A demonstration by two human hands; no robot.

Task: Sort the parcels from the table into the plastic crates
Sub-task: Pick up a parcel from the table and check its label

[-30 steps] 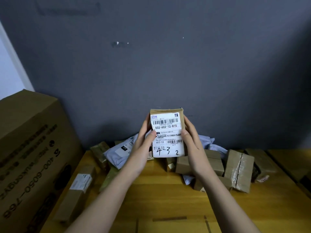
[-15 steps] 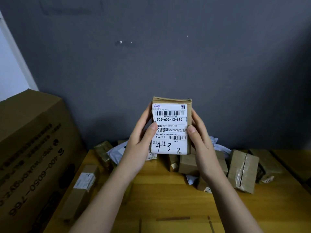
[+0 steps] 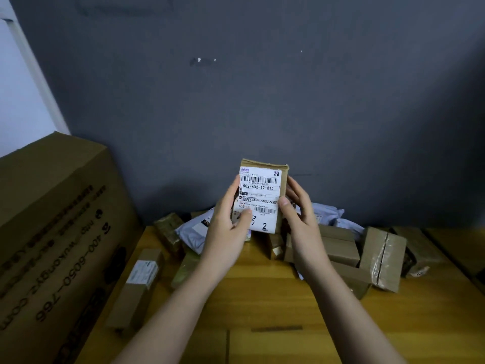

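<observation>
Both hands hold one small brown parcel [image 3: 263, 195] upright above the wooden table [image 3: 262, 300], its white shipping label [image 3: 259, 199] turned toward the camera. Left hand [image 3: 228, 227] grips the parcel's left edge, its thumb laid across the lower part of the label and covering some of the handwriting there; right hand [image 3: 296, 214] grips the right edge, thumb on the front near the label's side and fingers curled round the back. The parcel sits between the two palms, lifted clear of the tabletop, with the printed number 502-602-12-815 under a barcode and a handwritten 3 and 2 near the bottom.

Closest to the near edge, toward the table's left side, a long narrow box [image 3: 136, 287] with a small white label lies flat. Just beside it, along the left edge, stands a large cardboard carton [image 3: 52, 232] with dark printing on its side.

Farther back, along the far edge against the grey wall [image 3: 262, 88], the rest of the parcels lie in a heap: a pale plastic mailer [image 3: 195, 231] left of the hands, another pale mailer [image 3: 325, 214] behind the right hand, stacked brown boxes [image 3: 341, 248] below it, and a tape-sealed box [image 3: 383, 258] tilted on edge toward the right.
</observation>
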